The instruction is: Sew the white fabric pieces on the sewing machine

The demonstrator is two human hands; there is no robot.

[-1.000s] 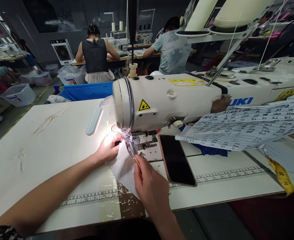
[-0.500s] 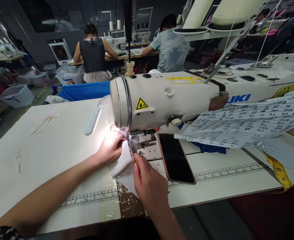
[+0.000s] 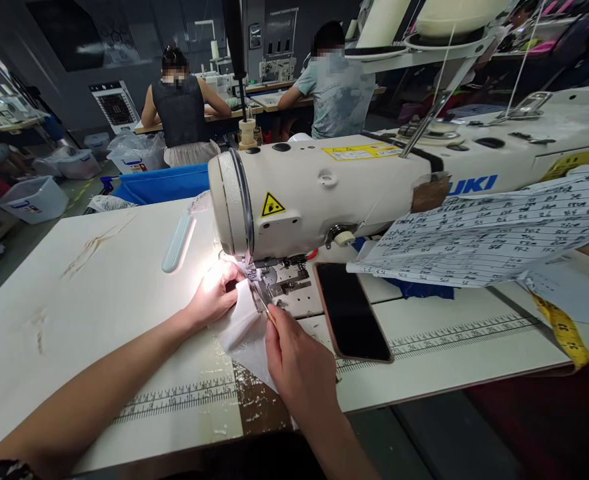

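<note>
Under the needle end of a white sewing machine (image 3: 294, 193) lies a piece of thin white fabric (image 3: 241, 330). My left hand (image 3: 214, 293) is closed on the fabric's upper edge, left of the presser foot, in the bright lamp light. My right hand (image 3: 299, 360) grips a slim pointed metal tool (image 3: 263, 298) with a brownish handle; whether it is an awl or tweezers I cannot tell. Its tip reaches to the fabric beside the metal needle plate (image 3: 294, 293). The fingertips of my left hand are partly hidden by glare.
A phone (image 3: 351, 313) lies right of the needle plate. Written paper sheets (image 3: 489, 233) lean over the machine bed, near a yellow tape measure (image 3: 564, 333). On the left is a pale blue tool (image 3: 178, 245). Two people (image 3: 181, 110) sit at machines beyond.
My left hand has shifted slightly left, and the white fabric now stands up more between my hands. My right hand keeps its hold on the tool. The camera view has turned a little.
</note>
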